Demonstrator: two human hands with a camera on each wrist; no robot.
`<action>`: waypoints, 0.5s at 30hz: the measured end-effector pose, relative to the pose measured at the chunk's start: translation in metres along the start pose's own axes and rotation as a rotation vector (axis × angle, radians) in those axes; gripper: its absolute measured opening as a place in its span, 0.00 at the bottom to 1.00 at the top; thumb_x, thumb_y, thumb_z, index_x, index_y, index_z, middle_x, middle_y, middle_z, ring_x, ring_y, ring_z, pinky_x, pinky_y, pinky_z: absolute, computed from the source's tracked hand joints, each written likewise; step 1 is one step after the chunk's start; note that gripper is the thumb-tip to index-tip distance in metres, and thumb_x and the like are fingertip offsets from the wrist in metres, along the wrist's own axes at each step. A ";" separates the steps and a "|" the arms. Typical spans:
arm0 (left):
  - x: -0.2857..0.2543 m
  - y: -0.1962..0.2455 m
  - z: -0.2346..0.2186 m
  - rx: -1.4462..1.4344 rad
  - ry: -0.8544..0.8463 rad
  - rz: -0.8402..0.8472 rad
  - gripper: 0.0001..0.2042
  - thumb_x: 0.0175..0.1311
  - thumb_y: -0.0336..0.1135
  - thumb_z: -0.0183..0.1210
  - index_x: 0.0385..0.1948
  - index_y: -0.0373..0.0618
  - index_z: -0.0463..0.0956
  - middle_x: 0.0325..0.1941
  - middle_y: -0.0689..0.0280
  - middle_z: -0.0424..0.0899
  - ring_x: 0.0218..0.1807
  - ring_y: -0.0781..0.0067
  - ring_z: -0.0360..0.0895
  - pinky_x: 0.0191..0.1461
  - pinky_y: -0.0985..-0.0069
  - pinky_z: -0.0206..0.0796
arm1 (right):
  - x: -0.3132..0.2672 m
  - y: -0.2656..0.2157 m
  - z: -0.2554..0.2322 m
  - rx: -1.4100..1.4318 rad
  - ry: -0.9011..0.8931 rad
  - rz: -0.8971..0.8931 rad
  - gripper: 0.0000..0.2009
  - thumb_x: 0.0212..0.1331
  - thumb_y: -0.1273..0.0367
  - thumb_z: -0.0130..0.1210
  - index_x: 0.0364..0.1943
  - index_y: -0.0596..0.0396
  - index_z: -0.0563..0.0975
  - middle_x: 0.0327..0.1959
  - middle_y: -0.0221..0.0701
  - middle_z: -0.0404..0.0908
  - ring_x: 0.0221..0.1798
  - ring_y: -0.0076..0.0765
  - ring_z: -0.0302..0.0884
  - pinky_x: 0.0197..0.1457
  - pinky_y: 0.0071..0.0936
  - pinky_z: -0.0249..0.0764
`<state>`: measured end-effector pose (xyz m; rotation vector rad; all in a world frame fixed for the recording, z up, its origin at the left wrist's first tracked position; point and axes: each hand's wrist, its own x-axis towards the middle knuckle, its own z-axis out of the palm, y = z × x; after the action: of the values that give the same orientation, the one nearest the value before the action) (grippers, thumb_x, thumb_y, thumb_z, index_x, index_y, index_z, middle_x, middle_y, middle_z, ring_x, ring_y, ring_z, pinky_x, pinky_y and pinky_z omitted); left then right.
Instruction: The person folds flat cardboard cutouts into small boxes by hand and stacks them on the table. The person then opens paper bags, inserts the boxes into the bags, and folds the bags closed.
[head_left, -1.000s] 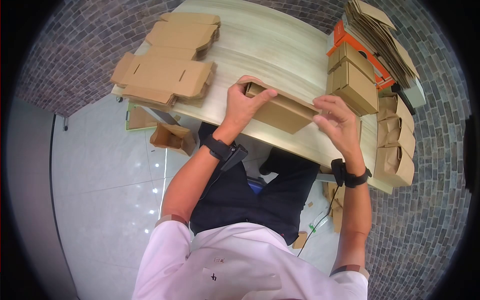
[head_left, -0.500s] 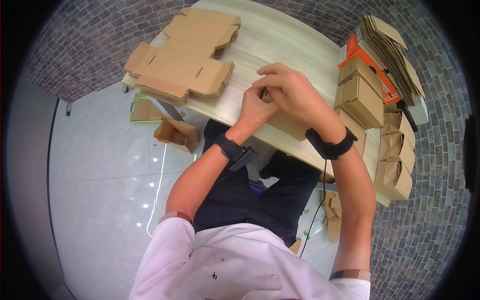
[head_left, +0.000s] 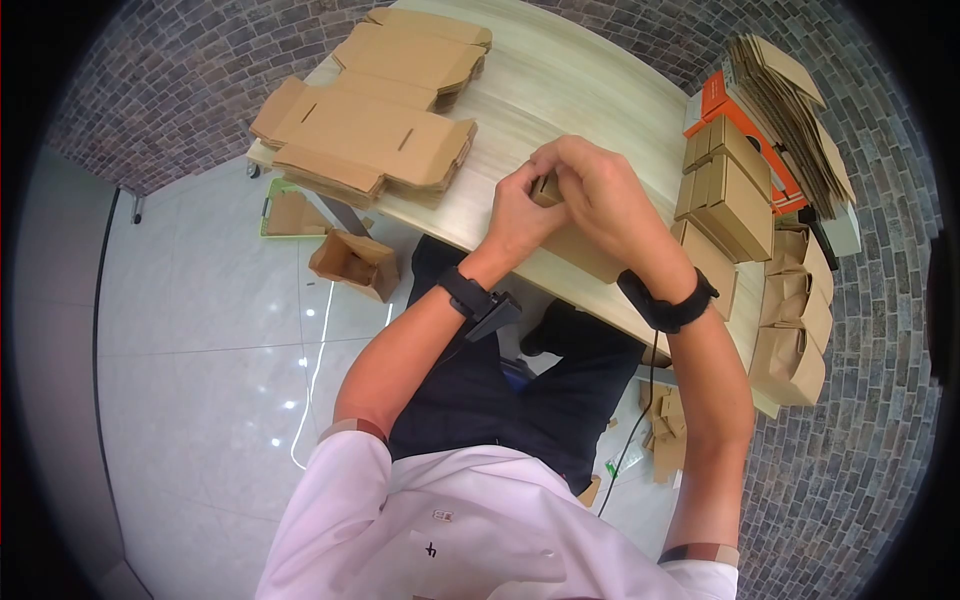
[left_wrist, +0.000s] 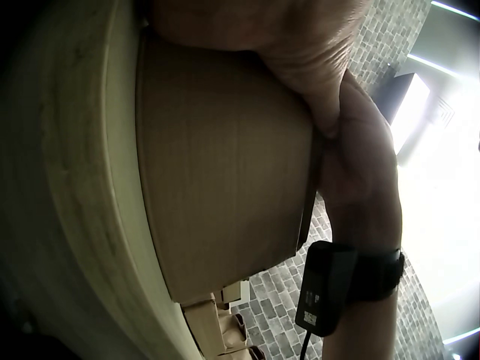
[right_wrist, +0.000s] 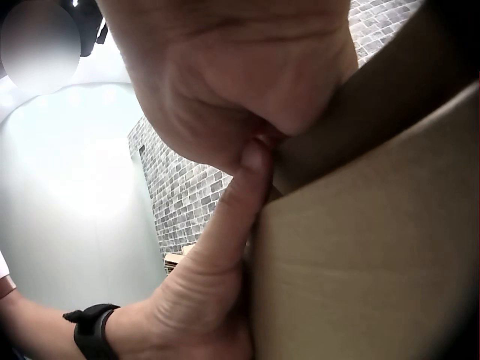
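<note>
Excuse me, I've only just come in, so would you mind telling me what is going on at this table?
A person is working on a cardboard box at the near edge of the table. The left hand grips one end, and the right hand reaches across, its fingers curled at that same end. Flat cardboard blanks lie stacked to the left; closed boxes and brown paper bags stand to the right.

Head view: bright, fairly even; small white glints on floor [head_left: 210, 400]; fisheye bend, black rim. Left wrist view: box [left_wrist: 217, 165] in brown shade, light strips [left_wrist: 454, 10] at right, white blown out between. Right wrist view: left side washed out, upper right corner dark, near cardboard soft. 2 wrist views contrastier.
</note>
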<state>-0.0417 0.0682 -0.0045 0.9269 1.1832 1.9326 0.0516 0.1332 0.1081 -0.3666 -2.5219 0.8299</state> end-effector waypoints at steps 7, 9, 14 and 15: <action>0.000 -0.002 -0.002 0.044 -0.010 0.016 0.21 0.51 0.37 0.75 0.44 0.37 0.80 0.42 0.67 0.85 0.47 0.83 0.76 0.52 0.77 0.71 | -0.003 0.001 0.005 -0.096 0.006 -0.070 0.06 0.56 0.79 0.50 0.33 0.63 0.79 0.37 0.44 0.83 0.39 0.57 0.83 0.45 0.45 0.79; 0.000 -0.002 -0.001 0.040 0.000 0.010 0.21 0.51 0.37 0.75 0.44 0.38 0.80 0.42 0.66 0.85 0.46 0.83 0.76 0.52 0.77 0.71 | -0.003 0.001 0.004 -0.103 0.006 -0.080 0.06 0.56 0.79 0.50 0.33 0.63 0.79 0.38 0.44 0.83 0.40 0.57 0.83 0.45 0.45 0.79; 0.000 -0.002 -0.003 0.128 0.008 -0.044 0.22 0.51 0.37 0.75 0.45 0.38 0.79 0.42 0.64 0.85 0.48 0.81 0.78 0.52 0.76 0.72 | -0.008 0.001 0.005 -0.156 -0.090 -0.102 0.12 0.57 0.75 0.50 0.42 0.61 0.82 0.51 0.46 0.83 0.53 0.57 0.81 0.57 0.45 0.78; 0.000 -0.002 -0.003 0.186 0.012 -0.066 0.23 0.51 0.38 0.75 0.47 0.38 0.79 0.42 0.63 0.85 0.48 0.79 0.79 0.53 0.75 0.72 | -0.010 0.007 0.005 -0.156 -0.091 -0.102 0.12 0.57 0.75 0.50 0.42 0.61 0.82 0.51 0.46 0.83 0.53 0.57 0.81 0.57 0.45 0.78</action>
<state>-0.0442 0.0676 -0.0075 0.9603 1.4021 1.8009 0.0583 0.1321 0.0970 -0.2523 -2.6734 0.6257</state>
